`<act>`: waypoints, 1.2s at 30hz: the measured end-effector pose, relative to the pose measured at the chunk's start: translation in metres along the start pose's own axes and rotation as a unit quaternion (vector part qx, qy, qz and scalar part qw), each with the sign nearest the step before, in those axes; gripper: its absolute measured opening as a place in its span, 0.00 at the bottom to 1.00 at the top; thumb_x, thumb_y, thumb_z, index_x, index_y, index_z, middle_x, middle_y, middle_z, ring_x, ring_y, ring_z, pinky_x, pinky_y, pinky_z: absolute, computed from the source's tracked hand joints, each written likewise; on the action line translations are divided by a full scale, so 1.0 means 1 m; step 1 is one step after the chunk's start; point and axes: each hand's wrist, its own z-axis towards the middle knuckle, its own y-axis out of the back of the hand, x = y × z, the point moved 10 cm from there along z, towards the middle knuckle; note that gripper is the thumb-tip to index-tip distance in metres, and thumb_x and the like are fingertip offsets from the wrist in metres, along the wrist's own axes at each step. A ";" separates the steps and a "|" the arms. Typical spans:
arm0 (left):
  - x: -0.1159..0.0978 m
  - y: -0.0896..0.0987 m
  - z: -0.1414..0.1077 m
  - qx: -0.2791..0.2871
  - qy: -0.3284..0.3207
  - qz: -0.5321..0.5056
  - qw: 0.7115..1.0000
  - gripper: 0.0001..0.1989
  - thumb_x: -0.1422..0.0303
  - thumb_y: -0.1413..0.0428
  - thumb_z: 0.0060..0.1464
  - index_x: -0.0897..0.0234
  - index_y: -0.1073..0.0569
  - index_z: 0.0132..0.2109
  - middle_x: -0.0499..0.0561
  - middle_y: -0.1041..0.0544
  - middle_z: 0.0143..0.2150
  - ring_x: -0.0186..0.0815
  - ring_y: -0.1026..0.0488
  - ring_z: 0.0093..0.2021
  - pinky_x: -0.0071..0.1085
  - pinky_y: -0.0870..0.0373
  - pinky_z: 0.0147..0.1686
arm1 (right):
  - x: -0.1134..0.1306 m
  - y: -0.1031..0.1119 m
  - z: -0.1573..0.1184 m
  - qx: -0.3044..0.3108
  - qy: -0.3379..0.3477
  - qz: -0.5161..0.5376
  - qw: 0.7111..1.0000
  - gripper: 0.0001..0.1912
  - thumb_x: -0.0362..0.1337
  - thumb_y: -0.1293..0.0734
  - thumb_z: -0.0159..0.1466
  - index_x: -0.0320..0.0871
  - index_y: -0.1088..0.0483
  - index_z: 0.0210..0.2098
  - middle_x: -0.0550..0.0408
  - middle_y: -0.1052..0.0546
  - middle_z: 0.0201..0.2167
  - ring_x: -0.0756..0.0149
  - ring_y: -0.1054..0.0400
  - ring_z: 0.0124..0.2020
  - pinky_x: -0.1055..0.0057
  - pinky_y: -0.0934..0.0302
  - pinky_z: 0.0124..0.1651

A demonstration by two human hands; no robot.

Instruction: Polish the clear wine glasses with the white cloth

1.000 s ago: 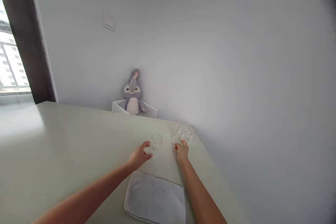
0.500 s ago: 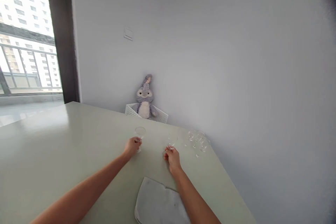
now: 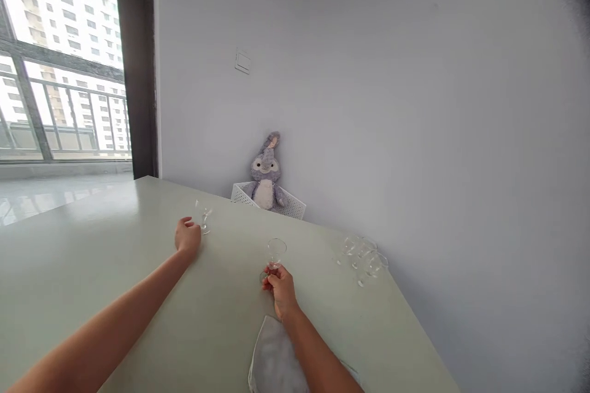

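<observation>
My right hand point(image 3: 282, 288) is closed around the stem of a clear stemmed glass point(image 3: 277, 250), whose bowl rises above the fingers and whose base shows left of them. Farther left, a second stemmed glass point(image 3: 205, 221) stands upright on the table. Beside it, on its left, is my left hand point(image 3: 188, 236), with fingers apart and not wrapped round the stem; whether it still touches the glass I cannot tell. A grey cloth item point(image 3: 275, 359) lies under my right forearm, partly hidden by it.
Several clear stemmed glasses point(image 3: 366, 256) are grouped near the right edge of the pale table point(image 3: 221, 331), by the wall. Behind the far edge, a plush rabbit point(image 3: 265, 181) sits in a white perforated basket point(image 3: 295, 207). A window with a railing is at left.
My left hand has moved left with its glass, which now stands beside it with the fingers loosened. My right hand has shifted left, still holding its glass. The view has turned slightly left.
</observation>
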 end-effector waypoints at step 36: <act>0.018 -0.009 -0.032 0.110 0.008 -0.068 0.992 0.10 0.68 0.45 0.41 0.64 0.33 0.35 0.42 0.36 0.21 0.26 0.40 0.19 0.23 0.45 0.20 | 0.017 0.088 0.030 -0.118 -0.032 -0.051 0.991 0.14 0.35 0.34 0.41 0.39 0.31 0.29 0.55 0.28 0.27 0.75 0.40 0.17 0.77 0.47 0.17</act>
